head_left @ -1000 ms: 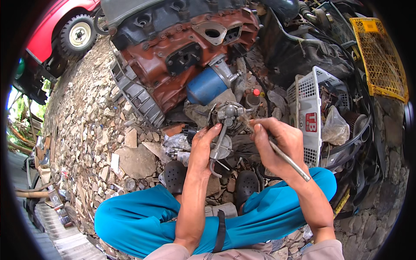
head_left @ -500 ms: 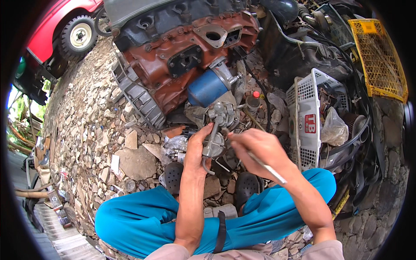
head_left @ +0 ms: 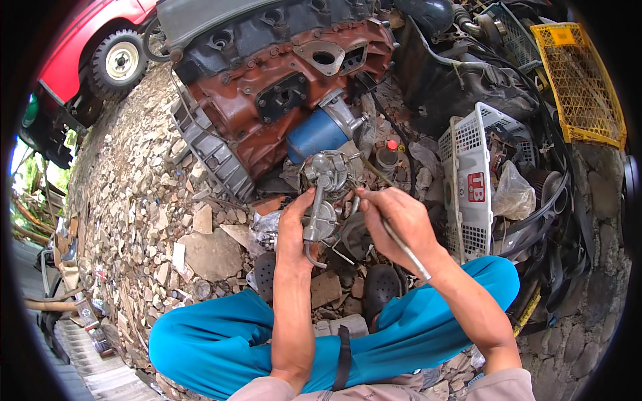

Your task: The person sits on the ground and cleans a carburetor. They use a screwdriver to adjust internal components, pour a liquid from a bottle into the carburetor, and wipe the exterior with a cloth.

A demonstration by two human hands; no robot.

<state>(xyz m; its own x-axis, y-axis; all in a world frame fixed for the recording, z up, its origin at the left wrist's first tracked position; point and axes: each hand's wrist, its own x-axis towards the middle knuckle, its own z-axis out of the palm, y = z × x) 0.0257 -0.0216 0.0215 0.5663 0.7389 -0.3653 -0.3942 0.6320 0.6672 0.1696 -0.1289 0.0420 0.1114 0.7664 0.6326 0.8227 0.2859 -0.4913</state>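
Observation:
My left hand (head_left: 294, 224) grips a grey cast-metal engine part (head_left: 324, 175) with rounded housings and a bent tube at its lower end. Its thumb lies along the part's left side; the other fingers are mostly hidden behind it. Closed around a slim metal rod (head_left: 404, 249), my right hand (head_left: 399, 217) is just right of the part. The rod's tail sticks out of the hand back toward my wrist, and its front end, by the part's right side, is too small to make out. Past the part is a blue cylindrical filter (head_left: 319, 136) on the engine.
A large rust-red engine block (head_left: 234, 100) stands ahead on stony ground. To the right are a white plastic crate (head_left: 471, 167) holding parts and a bag, a yellow crate (head_left: 582, 87) and a red-capped bottle (head_left: 388, 157). A red vehicle (head_left: 73, 47) is at far left.
The engine part has shifted slightly left in view, along with my left hand. My right hand has turned a little, and the rod in it now points more steeply down toward my wrist.

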